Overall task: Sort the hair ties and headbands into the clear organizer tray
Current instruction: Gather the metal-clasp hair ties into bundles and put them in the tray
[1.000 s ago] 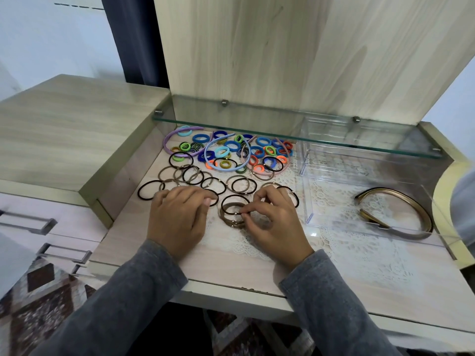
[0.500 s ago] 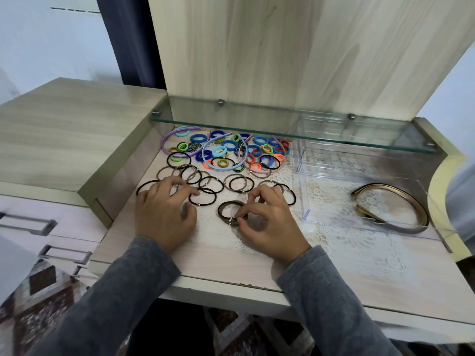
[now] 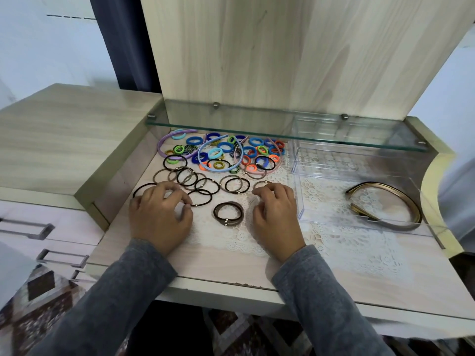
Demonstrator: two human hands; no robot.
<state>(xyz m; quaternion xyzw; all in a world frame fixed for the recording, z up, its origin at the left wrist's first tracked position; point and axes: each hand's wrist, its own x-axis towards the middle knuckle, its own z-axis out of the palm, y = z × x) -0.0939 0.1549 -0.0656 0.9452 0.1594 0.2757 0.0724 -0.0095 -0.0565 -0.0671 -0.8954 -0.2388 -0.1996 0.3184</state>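
Observation:
Several black and brown hair ties (image 3: 190, 177) lie loose on the lace mat, with a pile of colourful ties (image 3: 253, 150) and thin purple (image 3: 162, 147) and blue headbands (image 3: 203, 163) behind them. My left hand (image 3: 159, 217) curls over the left ones, thumb and fingertips pinching the edge of a black hair tie (image 3: 203, 199). A small stack of brown ties (image 3: 228, 213) lies free between my hands. My right hand (image 3: 276, 217) is loosely curled, fingertips touching a brown tie (image 3: 261, 183). The clear organizer tray (image 3: 298, 199) stands at the right with gold and brown headbands (image 3: 401, 201) in its front compartment.
A glass shelf (image 3: 282, 136) overhangs the back of the recess, above the coloured pile and the tray's rear compartments. The raised wooden lid (image 3: 282, 55) stands behind. Drawer handles (image 3: 28, 229) are at the lower left. A lace mat (image 3: 354, 247) covers the surface.
My right hand let go of the stack of brown ties and shifted right toward a single brown tie. My left hand slid slightly left, its fingers now at the black tie's edge.

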